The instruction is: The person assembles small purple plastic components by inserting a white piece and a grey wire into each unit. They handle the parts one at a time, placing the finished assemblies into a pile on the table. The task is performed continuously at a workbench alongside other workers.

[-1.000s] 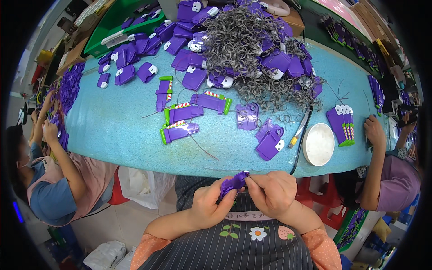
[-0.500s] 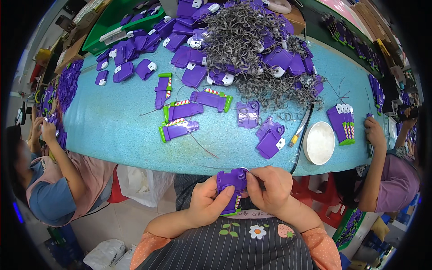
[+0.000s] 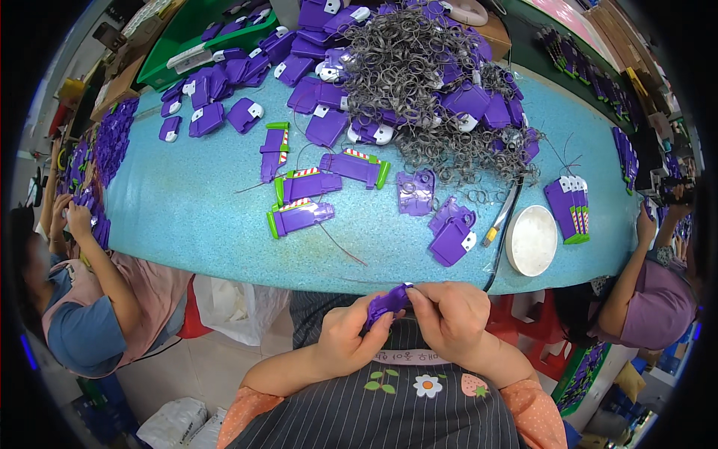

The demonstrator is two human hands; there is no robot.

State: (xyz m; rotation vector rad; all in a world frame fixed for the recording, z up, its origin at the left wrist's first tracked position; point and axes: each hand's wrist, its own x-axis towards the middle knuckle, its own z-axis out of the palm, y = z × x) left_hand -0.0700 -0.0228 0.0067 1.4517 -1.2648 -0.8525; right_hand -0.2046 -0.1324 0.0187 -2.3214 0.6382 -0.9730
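Observation:
Over my lap at the table's front edge, my left hand is closed round a purple plastic shell, thumb along its near side. The shell is tilted almost edge-on, so its inside is hidden. My right hand pinches its right end, next to a small white tip; anything smaller between those fingertips cannot be made out. Beyond my hands lie an open purple shell half and a purple piece with a white corner. Left of them are purple parts with green ends and red-white stripes.
A heap of grey wire rings covers purple shells at the back. A white round dish and a yellow-tipped tool sit at right, near a row of striped parts. A green crate stands far left. People work at both sides.
The purple shell has turned in my hands from face-up to nearly edge-on, and its striped green part no longer shows. The person at right has drawn a hand away from the table.

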